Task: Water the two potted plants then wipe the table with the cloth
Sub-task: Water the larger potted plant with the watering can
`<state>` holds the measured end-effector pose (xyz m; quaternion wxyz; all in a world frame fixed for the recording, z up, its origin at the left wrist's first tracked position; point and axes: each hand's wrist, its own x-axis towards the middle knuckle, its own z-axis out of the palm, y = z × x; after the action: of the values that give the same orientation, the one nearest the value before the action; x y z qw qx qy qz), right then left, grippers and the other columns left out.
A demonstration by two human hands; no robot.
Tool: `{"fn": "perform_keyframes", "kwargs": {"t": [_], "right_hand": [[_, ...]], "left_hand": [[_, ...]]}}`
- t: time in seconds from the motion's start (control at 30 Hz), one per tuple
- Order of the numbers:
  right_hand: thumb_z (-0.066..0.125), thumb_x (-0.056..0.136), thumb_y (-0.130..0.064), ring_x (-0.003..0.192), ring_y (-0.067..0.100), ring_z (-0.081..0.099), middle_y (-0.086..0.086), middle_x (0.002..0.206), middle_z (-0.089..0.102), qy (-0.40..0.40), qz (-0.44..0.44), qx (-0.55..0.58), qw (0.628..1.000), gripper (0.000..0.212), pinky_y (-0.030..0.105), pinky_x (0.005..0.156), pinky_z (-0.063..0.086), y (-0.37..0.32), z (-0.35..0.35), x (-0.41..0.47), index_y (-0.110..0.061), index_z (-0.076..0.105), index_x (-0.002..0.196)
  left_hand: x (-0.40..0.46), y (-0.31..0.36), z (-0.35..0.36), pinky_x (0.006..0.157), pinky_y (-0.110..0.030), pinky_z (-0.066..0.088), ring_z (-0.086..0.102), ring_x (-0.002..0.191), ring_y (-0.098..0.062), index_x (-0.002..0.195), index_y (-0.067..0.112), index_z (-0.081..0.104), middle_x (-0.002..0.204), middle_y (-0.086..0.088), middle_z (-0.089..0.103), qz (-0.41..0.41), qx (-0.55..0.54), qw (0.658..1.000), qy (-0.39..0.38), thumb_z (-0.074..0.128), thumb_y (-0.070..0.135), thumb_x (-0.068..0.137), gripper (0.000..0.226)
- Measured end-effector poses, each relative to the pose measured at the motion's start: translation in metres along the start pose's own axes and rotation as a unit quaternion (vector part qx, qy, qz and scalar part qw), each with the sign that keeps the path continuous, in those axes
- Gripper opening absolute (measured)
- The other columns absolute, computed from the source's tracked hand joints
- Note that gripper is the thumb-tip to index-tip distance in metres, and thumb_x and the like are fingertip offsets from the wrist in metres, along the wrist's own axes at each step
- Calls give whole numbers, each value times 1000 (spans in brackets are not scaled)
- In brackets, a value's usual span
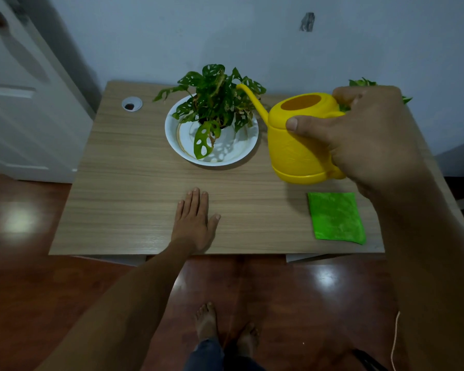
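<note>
The left hand (194,220) lies flat with fingers straight on the near edge of the table (123,167), a green cloth (336,217) sits to its right, and beyond it the right hand (370,137) grips a yellow watering can (298,145) by its handle, the spout reaching toward a plant (214,100) in a white dish (172,129), a second plant (362,83) mostly hidden behind the hand.

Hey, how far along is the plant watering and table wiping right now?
Early. Nothing looks finished yet. In hand: the right hand grips the yellow watering can, spout towards the plant in the white dish. Left: the second plant behind that hand, then wiping; the green cloth lies folded, untouched, on the table.
</note>
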<state>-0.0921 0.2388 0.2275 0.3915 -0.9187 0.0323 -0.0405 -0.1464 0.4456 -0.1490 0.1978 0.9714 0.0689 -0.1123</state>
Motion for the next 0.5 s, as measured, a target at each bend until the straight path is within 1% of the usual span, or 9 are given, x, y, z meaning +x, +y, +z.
{"fn": "perform_keyframes", "kwargs": {"t": [0.07,0.1,0.17,0.2,0.23,0.27,0.33,0.4,0.5], "right_hand": [[89,71,-43,109,36,65,26,122,66,17,-2,-2,1000,75,48,92,53,4,0,2,6,62,121],[88,71,-44,104,34,66,25,118,67,25,-3,-3,1000,73,45,87,53,6,0,4,5,63,120],[88,71,-46,84,26,63,22,101,69,33,-6,-7,999,67,37,72,49,10,2,5,2,66,113],[88,71,-46,78,24,61,20,95,69,35,-6,-9,999,64,36,68,48,11,3,6,0,67,110],[88,71,-46,79,26,63,20,95,69,37,-4,-9,999,63,38,69,50,13,3,6,0,68,109],[88,71,-46,86,30,67,21,99,70,38,-3,-7,999,63,41,73,53,13,4,6,0,67,110],[88,71,-45,99,35,68,22,108,70,39,-3,-11,999,65,44,80,54,15,4,6,0,67,114],[88,73,-43,106,35,66,24,116,68,38,-1,-15,999,69,43,84,52,15,3,4,2,65,119],[88,73,-42,109,34,65,22,120,67,29,5,-5,1000,69,41,85,51,15,1,2,1,64,122]], "left_hand": [[0,0,0,127,-40,-14,-22,158,-19,164,20,-9,172,-4,-17,-1,1,1000,1,15,61,104,76],[0,1,-1,127,-40,-15,-21,158,-19,164,20,-9,172,-4,-17,-2,1,1000,2,16,60,104,76],[-1,1,-1,127,-40,-14,-21,158,-19,164,20,-8,172,-4,-16,-2,1,1000,4,16,60,105,76],[-1,2,-1,128,-40,-14,-21,158,-19,164,19,-8,172,-4,-16,-3,0,1000,4,17,60,105,76],[-1,2,-1,128,-40,-14,-21,158,-19,164,19,-8,172,-4,-16,-3,-1,1000,4,17,60,104,76],[-1,1,-1,128,-40,-14,-20,158,-19,164,19,-8,172,-4,-16,-3,-1,1000,4,17,60,104,76],[-1,1,-1,128,-41,-13,-20,158,-20,164,19,-7,172,-5,-15,-2,-1,1000,4,17,60,104,76],[-1,1,0,128,-41,-12,-19,158,-20,164,19,-6,172,-5,-14,-2,-2,1000,7,16,61,104,77],[0,0,0,128,-41,-13,-19,158,-20,164,19,-7,172,-5,-15,-2,1,1000,6,16,61,104,77]]}}
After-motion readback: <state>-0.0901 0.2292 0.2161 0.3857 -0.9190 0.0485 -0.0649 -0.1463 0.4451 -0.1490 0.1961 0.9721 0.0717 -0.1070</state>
